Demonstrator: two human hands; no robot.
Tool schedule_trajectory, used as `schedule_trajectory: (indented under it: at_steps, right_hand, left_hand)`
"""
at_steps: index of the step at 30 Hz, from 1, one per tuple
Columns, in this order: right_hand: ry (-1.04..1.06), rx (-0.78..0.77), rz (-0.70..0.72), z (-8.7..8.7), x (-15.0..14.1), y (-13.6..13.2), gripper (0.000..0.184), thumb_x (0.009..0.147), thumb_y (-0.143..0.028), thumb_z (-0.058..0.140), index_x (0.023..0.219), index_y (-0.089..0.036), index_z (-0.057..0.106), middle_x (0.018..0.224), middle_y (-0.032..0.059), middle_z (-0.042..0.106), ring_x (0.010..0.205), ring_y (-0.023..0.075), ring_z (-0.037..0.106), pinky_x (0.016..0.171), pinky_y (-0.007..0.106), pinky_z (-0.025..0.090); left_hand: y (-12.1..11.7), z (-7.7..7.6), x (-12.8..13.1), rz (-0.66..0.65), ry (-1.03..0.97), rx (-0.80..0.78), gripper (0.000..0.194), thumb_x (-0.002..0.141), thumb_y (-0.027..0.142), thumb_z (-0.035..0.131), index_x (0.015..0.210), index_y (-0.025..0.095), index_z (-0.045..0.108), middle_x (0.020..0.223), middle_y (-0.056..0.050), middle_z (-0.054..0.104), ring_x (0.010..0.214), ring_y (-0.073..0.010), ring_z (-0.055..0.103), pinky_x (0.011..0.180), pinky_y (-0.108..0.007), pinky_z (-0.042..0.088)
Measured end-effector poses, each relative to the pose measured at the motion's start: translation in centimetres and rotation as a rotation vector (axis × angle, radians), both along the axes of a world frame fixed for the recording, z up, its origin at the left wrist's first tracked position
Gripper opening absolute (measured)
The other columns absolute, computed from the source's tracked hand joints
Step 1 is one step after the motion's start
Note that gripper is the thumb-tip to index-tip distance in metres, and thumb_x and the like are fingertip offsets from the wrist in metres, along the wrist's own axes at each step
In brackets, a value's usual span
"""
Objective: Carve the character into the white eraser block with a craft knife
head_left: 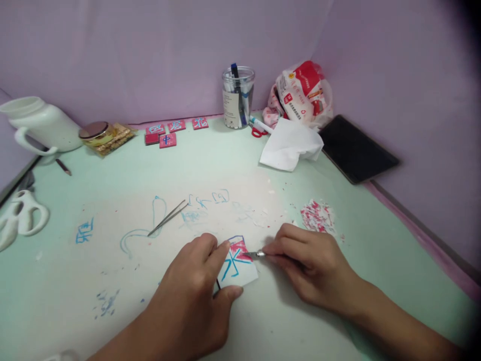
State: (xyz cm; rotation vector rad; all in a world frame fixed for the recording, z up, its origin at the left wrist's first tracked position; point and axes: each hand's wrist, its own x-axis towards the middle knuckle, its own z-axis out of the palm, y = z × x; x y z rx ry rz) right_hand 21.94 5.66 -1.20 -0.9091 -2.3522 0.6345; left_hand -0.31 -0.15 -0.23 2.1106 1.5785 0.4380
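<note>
A small white square piece (240, 273) with blue marker strokes and a pink patch at its top lies on the table in front of me. My left hand (199, 286) grips it by its left side, index finger at the upper left corner and thumb at the lower edge. In my right hand (313, 268) is a craft knife (258, 254), pinched between the fingers, its blade tip at the pink patch. Most of the knife's handle is hidden by the fingers. Beyond my right hand sits a heap of pink and white shavings (317, 216).
Tweezers (168, 218) lie mid-table, white-handled scissors (23, 218) at the left. Along the back stand a white jug (45, 123), a lidded jar (98, 134), pink tiles (168, 140) and a pen jar (238, 98). White paper (287, 145) and a black tablet (358, 149) lie back right.
</note>
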Motion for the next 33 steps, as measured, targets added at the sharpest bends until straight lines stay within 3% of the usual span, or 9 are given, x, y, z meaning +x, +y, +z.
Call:
schedule_trajectory:
  at_steps: [10, 16, 25, 33]
  right_hand:
    - [-0.069, 0.022, -0.014, 0.0, -0.6, -0.3, 0.020, 0.082, -0.009, 0.050, 0.089, -0.018, 0.067, 0.069, 0.0009, 0.056, 0.058, 0.0112, 0.049, 0.050, 0.024, 0.033]
    - [-0.036, 0.016, 0.016, -0.1, -0.8, -0.2, 0.020, 0.081, -0.006, 0.051, 0.086, -0.017, 0.067, 0.069, 0.0031, 0.058, 0.070, 0.0165, 0.049, 0.060, 0.028, 0.036]
    - [-0.052, 0.032, 0.190, -0.3, -0.1, 1.6, 0.022, 0.083, -0.006, 0.050, 0.090, -0.017, 0.067, 0.069, 0.0014, 0.056, 0.066, 0.0133, 0.048, 0.056, 0.025, 0.033]
    - [-0.059, 0.097, 0.129, -0.6, -0.4, 1.1, 0.023, 0.081, -0.006, 0.050, 0.091, -0.018, 0.067, 0.070, 0.0014, 0.056, 0.066, 0.0133, 0.049, 0.055, 0.025, 0.031]
  left_hand:
    - [0.1, 0.2, -0.1, -0.001, -0.025, -0.019, 0.032, 0.077, 0.018, 0.057, 0.109, 0.017, 0.057, 0.093, -0.007, 0.048, 0.083, -0.0228, 0.049, 0.071, -0.043, 0.048]
    - [0.1, 0.3, -0.1, -0.013, -0.035, -0.012, 0.034, 0.077, 0.018, 0.057, 0.111, 0.017, 0.056, 0.094, -0.007, 0.048, 0.083, -0.0224, 0.048, 0.071, -0.042, 0.048]
    - [0.3, 0.2, -0.1, -0.028, -0.027, -0.027, 0.036, 0.076, 0.016, 0.056, 0.112, 0.017, 0.055, 0.093, -0.007, 0.047, 0.080, -0.0217, 0.046, 0.068, -0.041, 0.046]
    - [0.4, 0.7, 0.0, -0.061, -0.026, -0.022, 0.020, 0.075, 0.013, 0.054, 0.095, 0.015, 0.057, 0.086, -0.006, 0.044, 0.075, -0.0202, 0.044, 0.063, -0.037, 0.043]
